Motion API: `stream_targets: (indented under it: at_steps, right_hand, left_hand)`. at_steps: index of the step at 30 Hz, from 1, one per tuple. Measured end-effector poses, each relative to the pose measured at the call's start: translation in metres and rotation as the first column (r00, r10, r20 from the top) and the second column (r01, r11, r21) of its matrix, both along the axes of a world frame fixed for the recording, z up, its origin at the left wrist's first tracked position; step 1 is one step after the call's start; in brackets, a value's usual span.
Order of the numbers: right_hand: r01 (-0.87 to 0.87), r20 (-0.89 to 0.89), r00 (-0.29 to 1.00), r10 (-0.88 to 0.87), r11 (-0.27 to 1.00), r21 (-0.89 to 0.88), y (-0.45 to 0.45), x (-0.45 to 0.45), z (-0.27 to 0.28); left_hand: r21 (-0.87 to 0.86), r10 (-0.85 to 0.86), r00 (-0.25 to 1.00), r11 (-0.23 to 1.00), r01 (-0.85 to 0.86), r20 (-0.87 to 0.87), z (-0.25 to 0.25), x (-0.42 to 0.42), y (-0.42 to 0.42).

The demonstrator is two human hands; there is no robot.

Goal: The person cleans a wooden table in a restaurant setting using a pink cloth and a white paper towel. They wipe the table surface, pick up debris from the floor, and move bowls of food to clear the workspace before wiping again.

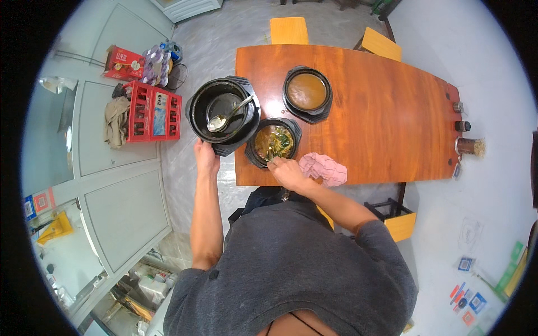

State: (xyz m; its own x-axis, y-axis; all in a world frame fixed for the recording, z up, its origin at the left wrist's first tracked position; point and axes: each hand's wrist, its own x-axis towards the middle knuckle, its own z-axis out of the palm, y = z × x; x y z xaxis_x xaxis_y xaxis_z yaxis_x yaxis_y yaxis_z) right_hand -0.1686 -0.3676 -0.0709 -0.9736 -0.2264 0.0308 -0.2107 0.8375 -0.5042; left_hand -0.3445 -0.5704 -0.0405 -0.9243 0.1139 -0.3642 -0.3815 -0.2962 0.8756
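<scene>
My left hand [206, 157] grips the near edge of a black base tray [229, 148], holding it up beyond the table's left end. On that tray sits a black stone bowl [197, 126] with a metal spoon [217, 123] and a few food scraps inside. My right hand [288, 172] has its fingers pinched at the near rim of a second black bowl [257, 157], which holds broth, noodles and greens [280, 143]. Whatever lies between those fingers is hidden. Beside my right wrist lies a crumpled pink cloth [323, 168].
A third black bowl [307, 90] of brown broth stands farther back on the wooden table [378, 122]. Condiment jars [462, 126] line the table's wall end. Red bottle crates [153, 111] stand on the floor at left. Yellow-topped stools [289, 30] surround the table.
</scene>
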Motion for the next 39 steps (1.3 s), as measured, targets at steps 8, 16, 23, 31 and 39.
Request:
stream_targets:
  at_steps: [8,16,23,31,39]
  right_hand:
    - [0.467,0.177,0.871,-0.459,0.659,-0.589,0.039,-0.025,0.028]
    - [0.592,0.45,0.745,-0.493,0.176,-0.787,0.068,-0.01,0.139]
    - [0.292,0.029,0.93,-0.365,0.69,-0.662,0.021,-0.058,0.152]
    - [0.614,0.121,0.771,-0.626,0.678,-0.404,0.065,0.019,0.1]
    - [0.391,-0.083,0.92,-0.383,0.889,0.239,0.103,0.112,-0.052]
  left_hand:
    - [-0.035,0.08,0.992,0.996,-0.077,0.092,-0.013,0.024,-0.014]
    - [-0.055,0.119,0.988,0.992,-0.114,0.096,-0.043,0.03,-0.018]
    - [-0.033,0.053,0.99,0.998,-0.049,0.13,-0.022,0.035,0.008]
    - [-0.022,0.02,0.997,1.0,-0.019,0.081,-0.015,0.048,-0.01]
    - [0.027,0.136,0.989,0.99,-0.138,0.063,0.01,0.049,-0.051]
